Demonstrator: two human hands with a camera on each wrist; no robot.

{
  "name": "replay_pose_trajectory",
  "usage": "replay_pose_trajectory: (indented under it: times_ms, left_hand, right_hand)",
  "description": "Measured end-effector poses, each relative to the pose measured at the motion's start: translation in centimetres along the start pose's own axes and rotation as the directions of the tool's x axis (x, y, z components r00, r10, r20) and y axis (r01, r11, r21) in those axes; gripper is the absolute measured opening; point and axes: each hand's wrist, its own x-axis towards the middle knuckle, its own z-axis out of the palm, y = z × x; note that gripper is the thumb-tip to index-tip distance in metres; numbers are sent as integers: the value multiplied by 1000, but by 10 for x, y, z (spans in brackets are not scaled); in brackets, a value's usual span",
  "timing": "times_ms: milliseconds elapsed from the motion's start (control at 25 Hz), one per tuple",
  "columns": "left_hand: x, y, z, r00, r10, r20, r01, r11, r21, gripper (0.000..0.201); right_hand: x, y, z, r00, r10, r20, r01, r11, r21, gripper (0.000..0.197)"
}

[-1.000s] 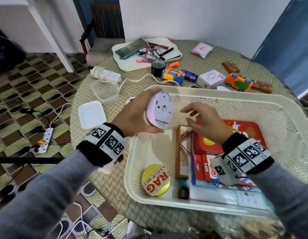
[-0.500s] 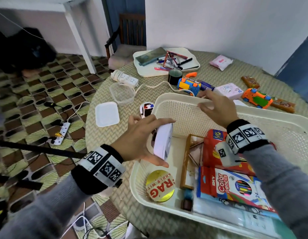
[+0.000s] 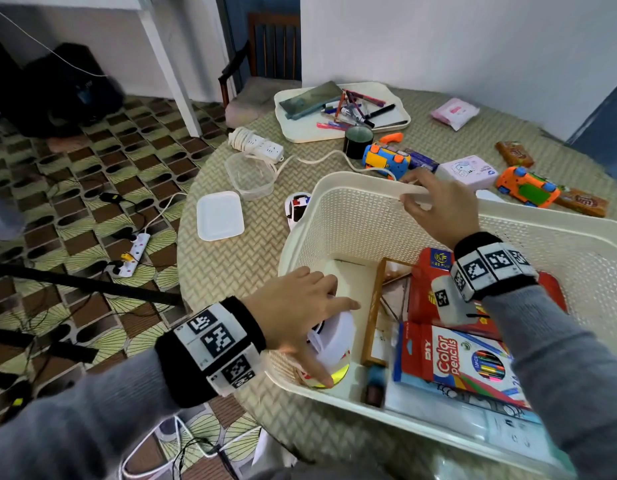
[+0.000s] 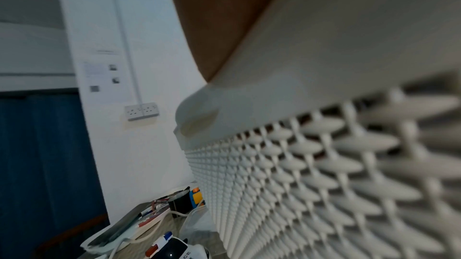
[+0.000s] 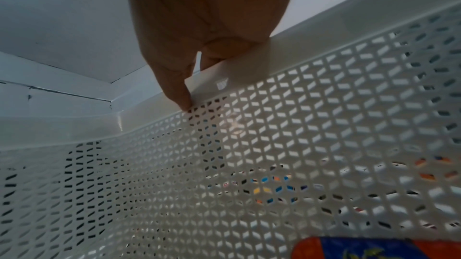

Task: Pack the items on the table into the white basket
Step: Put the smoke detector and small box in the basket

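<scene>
The white basket (image 3: 362, 230) stands at the near right of the round table. My left hand (image 3: 331, 344) is inside its near left corner and grips a round white device (image 3: 341, 330) on edge, just above a yellow tape roll (image 3: 338, 375). My right hand (image 3: 418, 199) grips the far rim, fingers over the outside. In the right wrist view the right hand (image 5: 199, 77) has its thumb pressed on the inner lattice. The left wrist view shows the basket wall (image 4: 324, 164) very close. A colour pencil box (image 3: 459, 362), a red box (image 3: 428, 289) and a wooden frame (image 3: 373, 306) lie inside.
On the table beyond the basket lie a toy police car (image 3: 296, 209), white lid (image 3: 219, 216), clear tub (image 3: 250, 174), power strip (image 3: 257, 143), pen tray (image 3: 300, 129), black roll (image 3: 358, 142), blue toy (image 3: 386, 159), pink box (image 3: 468, 171) and orange toy car (image 3: 527, 187).
My left hand has lowered the round device from above the rim down into the basket's left corner. My right hand moved from over the basket to its far rim and took hold of it.
</scene>
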Motion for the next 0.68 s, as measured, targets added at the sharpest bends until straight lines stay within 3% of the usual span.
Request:
replay_pose_trajectory:
  times_ms: [120, 440, 680]
  left_hand:
    - [1, 2, 1, 999, 2, 38, -6, 995, 101, 100]
    - [4, 2, 4, 986, 119, 117, -124, 992, 38, 73]
    - [10, 8, 13, 940, 91, 328, -139, 983, 124, 75]
  right_hand:
    - [-1, -1, 0, 1000, -5, -16, 5, 1000, 6, 21]
    - [-3, -5, -2, 1000, 5, -9, -5, 1000, -20, 21]
    - [-5, -5, -1, 1000, -6, -31, 6, 1000, -21, 19]
